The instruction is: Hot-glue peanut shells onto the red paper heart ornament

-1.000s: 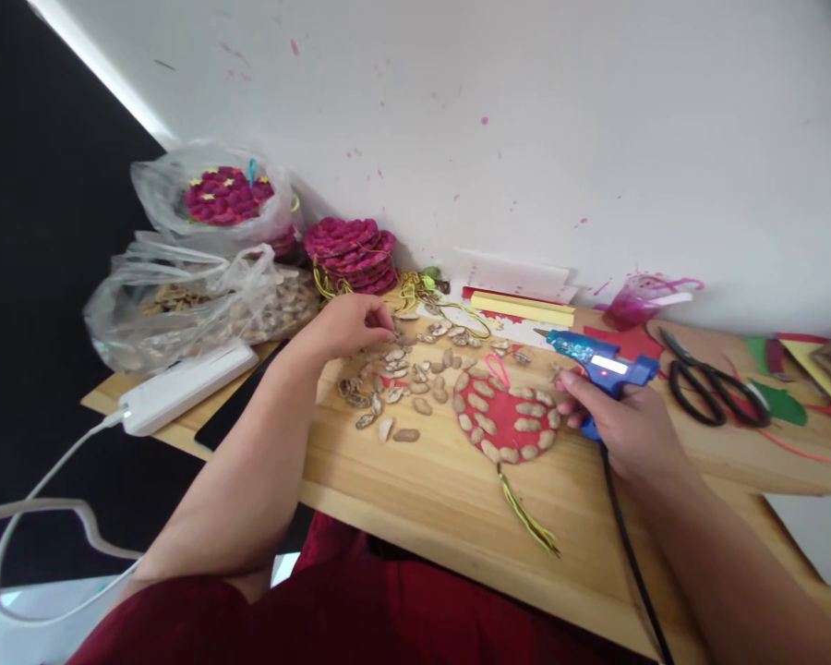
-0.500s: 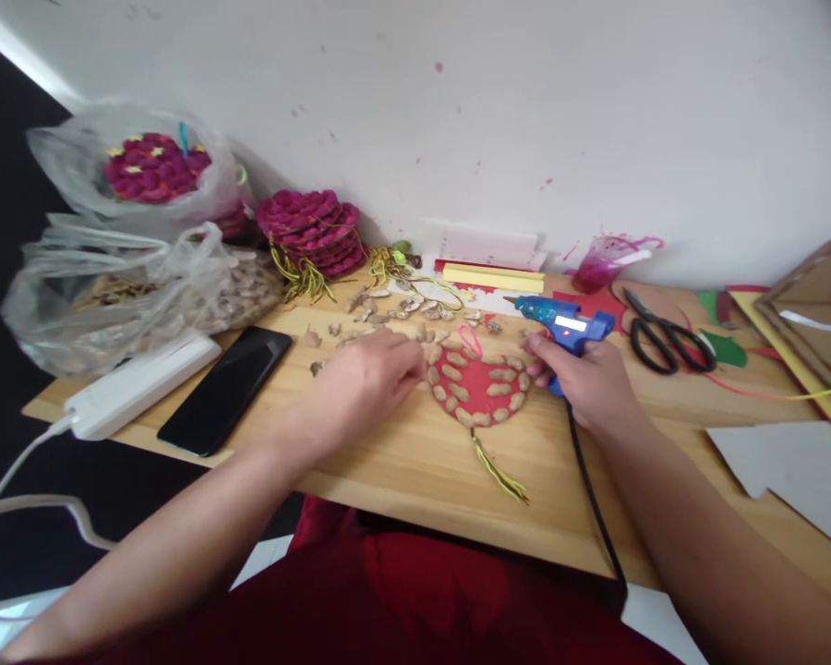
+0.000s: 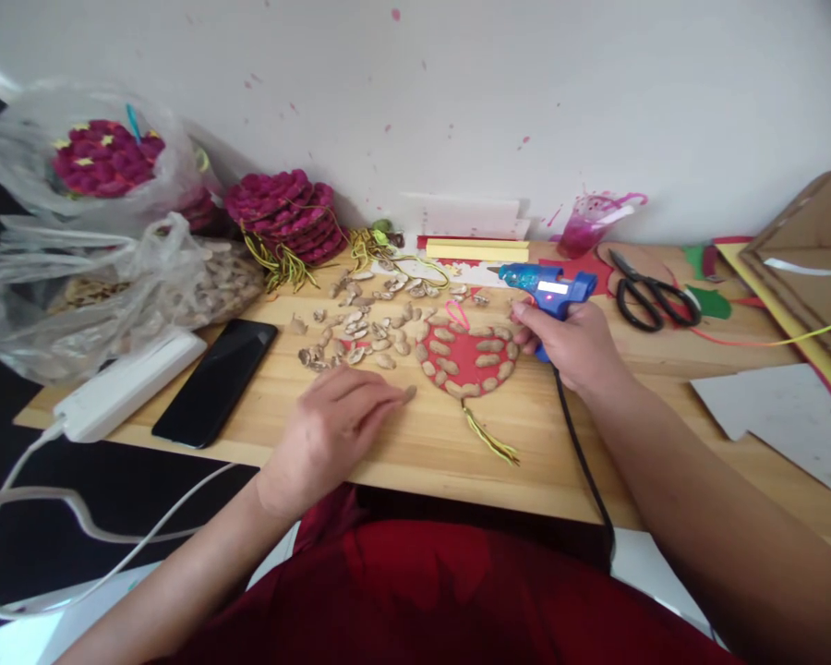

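My right hand (image 3: 574,346) grips a blue glue gun (image 3: 544,284) with its red light on, nozzle pointing left, just right of a red heart-shaped piece (image 3: 465,358) edged with peanut shells and trailing a yellow-green tassel (image 3: 491,441). My left hand (image 3: 332,429) rests on the wooden table (image 3: 415,443) near its front edge, fingers drawn together in a pinch on a peanut shell (image 3: 410,393) at the fingertips. A scatter of loose shells (image 3: 367,328) lies just beyond it.
A black phone (image 3: 216,380) and a white power strip (image 3: 128,383) lie at the left, beside plastic bags (image 3: 111,286) of shells and stacked magenta shell pieces (image 3: 283,208). Black scissors (image 3: 641,294), coloured paper and cardboard (image 3: 803,249) sit at the right. The gun's black cord (image 3: 582,462) runs over the front edge.
My left hand came back from the shell pile towards the front edge, pinching a shell. The right hand kept hold of the glue gun. The view swung left.
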Demonstrator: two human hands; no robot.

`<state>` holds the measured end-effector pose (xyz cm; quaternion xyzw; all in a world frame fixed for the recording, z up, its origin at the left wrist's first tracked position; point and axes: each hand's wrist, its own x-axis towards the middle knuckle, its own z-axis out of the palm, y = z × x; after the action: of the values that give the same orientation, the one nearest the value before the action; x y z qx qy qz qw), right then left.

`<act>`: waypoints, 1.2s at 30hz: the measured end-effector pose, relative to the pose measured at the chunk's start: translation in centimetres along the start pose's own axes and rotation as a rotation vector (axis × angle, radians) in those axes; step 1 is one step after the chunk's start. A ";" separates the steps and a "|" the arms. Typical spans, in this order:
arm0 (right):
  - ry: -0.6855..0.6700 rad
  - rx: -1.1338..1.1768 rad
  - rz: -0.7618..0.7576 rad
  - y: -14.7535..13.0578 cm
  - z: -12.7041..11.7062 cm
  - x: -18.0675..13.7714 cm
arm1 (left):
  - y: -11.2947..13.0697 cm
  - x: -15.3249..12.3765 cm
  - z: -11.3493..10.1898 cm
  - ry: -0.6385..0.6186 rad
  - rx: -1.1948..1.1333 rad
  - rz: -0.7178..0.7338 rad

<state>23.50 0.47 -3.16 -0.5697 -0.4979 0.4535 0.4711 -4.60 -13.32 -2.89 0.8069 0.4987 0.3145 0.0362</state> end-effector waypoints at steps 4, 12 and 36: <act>-0.007 0.006 -0.003 0.3 -0.1 0.2 | 0.0 0.6 -0.7 0.016 -0.016 -0.138; -0.019 -0.009 -0.001 0.2 -0.2 0.1 | 0.9 1.0 0.9 -0.066 -0.027 -0.235; -0.046 -0.030 -0.014 0.4 0.0 0.1 | 0.2 2.0 0.3 -0.086 0.116 -0.229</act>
<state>23.57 0.51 -3.51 -0.5627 -0.5193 0.4556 0.4540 -3.67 -11.69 -2.17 0.7582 0.6027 0.2441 0.0467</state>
